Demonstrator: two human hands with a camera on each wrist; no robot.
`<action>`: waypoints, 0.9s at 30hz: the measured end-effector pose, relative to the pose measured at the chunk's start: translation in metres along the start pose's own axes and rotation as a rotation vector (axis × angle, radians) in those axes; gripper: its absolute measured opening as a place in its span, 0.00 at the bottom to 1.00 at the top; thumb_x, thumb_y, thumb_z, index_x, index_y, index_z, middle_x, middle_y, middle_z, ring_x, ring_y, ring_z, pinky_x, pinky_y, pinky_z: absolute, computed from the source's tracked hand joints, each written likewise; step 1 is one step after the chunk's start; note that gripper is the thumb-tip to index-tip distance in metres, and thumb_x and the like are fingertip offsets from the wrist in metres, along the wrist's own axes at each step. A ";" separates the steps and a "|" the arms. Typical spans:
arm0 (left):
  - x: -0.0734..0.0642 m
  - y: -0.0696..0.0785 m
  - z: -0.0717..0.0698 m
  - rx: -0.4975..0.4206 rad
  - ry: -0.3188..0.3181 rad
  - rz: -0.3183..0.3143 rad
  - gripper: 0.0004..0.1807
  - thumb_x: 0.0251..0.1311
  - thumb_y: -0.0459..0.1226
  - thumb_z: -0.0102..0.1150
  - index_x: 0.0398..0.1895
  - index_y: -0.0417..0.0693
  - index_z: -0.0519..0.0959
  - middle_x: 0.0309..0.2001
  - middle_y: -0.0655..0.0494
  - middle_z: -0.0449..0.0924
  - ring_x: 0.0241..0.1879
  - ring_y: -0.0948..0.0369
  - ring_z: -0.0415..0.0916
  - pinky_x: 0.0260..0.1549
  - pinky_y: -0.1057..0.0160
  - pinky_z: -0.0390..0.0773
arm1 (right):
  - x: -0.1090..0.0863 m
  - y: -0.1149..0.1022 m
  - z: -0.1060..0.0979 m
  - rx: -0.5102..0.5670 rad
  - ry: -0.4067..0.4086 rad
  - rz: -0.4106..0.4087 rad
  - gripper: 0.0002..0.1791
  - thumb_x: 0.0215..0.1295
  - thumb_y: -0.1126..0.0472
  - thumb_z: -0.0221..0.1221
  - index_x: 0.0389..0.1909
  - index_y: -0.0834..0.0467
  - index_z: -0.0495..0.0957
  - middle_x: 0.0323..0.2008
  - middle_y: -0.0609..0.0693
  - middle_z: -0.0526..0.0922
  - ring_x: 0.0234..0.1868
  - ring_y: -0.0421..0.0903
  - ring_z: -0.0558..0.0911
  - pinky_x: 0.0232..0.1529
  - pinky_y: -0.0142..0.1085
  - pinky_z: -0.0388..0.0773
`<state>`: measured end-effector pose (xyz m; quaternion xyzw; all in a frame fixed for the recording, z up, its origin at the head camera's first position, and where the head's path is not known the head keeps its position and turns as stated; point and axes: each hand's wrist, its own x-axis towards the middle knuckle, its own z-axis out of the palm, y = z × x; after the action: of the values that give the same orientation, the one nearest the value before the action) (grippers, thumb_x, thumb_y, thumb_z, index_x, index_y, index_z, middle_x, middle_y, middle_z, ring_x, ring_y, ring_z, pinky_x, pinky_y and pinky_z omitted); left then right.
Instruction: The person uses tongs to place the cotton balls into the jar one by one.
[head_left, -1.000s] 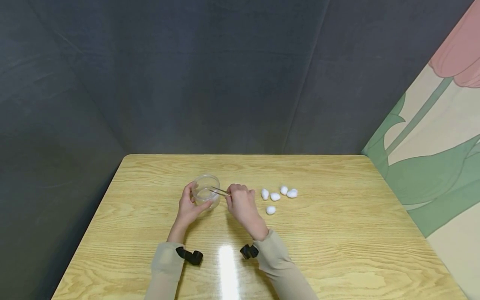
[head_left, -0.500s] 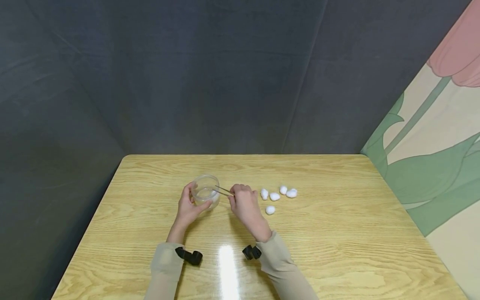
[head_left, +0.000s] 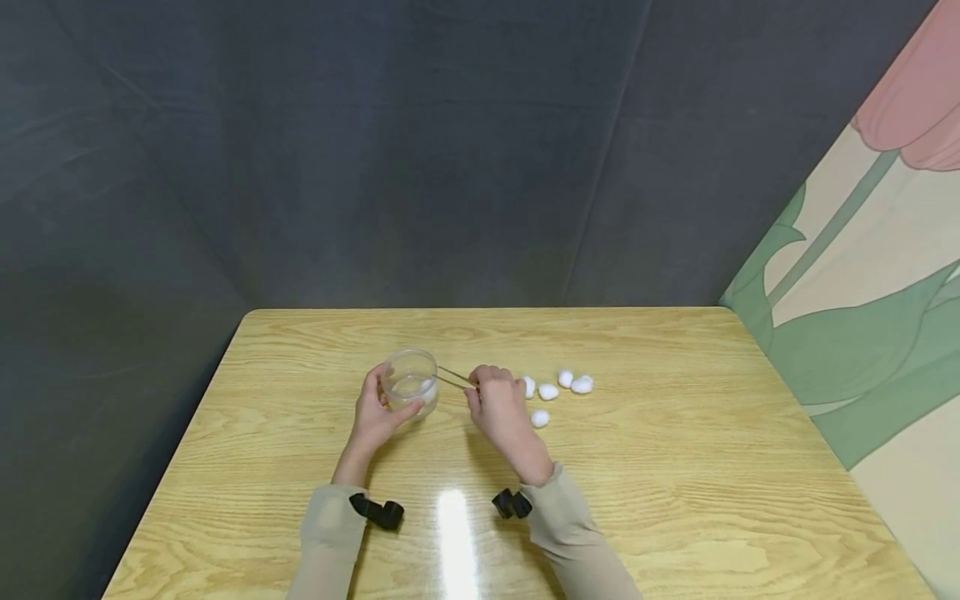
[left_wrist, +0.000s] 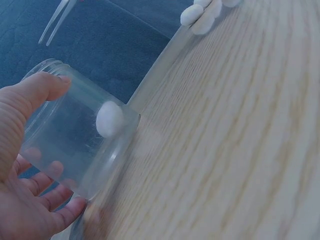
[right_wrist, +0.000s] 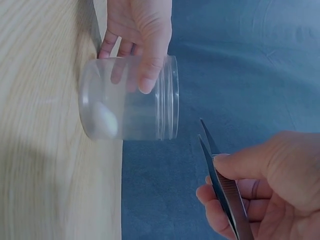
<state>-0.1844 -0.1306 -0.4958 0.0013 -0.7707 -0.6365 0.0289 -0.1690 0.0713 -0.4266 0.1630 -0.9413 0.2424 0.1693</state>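
My left hand (head_left: 378, 418) grips a clear plastic jar (head_left: 410, 383), thumb on the near side and fingers round the far side. The jar stands upright on the table with its threaded mouth uncovered. Inside, low against the wall, lies one white cotton ball (left_wrist: 109, 120). Metal tweezers (right_wrist: 220, 185) are pinched between thumb and fingers of my right hand (head_left: 501, 412). Their tips are a little apart with nothing between them, outside the jar and above its rim level, as the right wrist view shows.
Several more cotton balls (head_left: 548, 392) lie on the wooden table (head_left: 675, 467), just right of my right hand. A dark cloth (head_left: 420, 167) hangs behind the table. A flower-patterned panel (head_left: 862, 333) borders the right side.
My right hand has drawn the tweezers to the right, out from over the jar's mouth. The left hand and jar stay in place.
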 end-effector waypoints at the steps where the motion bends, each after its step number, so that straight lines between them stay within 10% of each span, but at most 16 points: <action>1: 0.001 -0.004 0.000 0.003 0.002 0.001 0.45 0.45 0.28 0.70 0.66 0.35 0.56 0.64 0.36 0.59 0.62 0.44 0.58 0.59 0.44 0.60 | 0.000 0.000 -0.001 -0.004 0.002 0.003 0.05 0.56 0.66 0.65 0.31 0.61 0.78 0.28 0.52 0.81 0.31 0.51 0.78 0.33 0.45 0.69; 10: 0.005 -0.014 0.000 0.009 0.012 0.017 0.46 0.44 0.30 0.72 0.66 0.39 0.56 0.64 0.41 0.59 0.63 0.46 0.58 0.60 0.45 0.60 | -0.002 0.007 -0.008 0.004 0.082 -0.078 0.06 0.53 0.67 0.66 0.29 0.63 0.78 0.26 0.54 0.81 0.29 0.51 0.79 0.31 0.44 0.75; 27: -0.011 0.021 0.000 0.001 -0.007 0.016 0.43 0.47 0.27 0.68 0.66 0.32 0.54 0.64 0.33 0.57 0.62 0.40 0.56 0.60 0.43 0.59 | -0.011 0.028 -0.024 0.069 0.068 -0.067 0.06 0.54 0.73 0.64 0.31 0.68 0.77 0.28 0.58 0.80 0.31 0.52 0.78 0.30 0.38 0.77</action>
<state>-0.1729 -0.1259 -0.4760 -0.0068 -0.7710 -0.6361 0.0313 -0.1644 0.1091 -0.4227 0.1916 -0.9201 0.2744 0.2037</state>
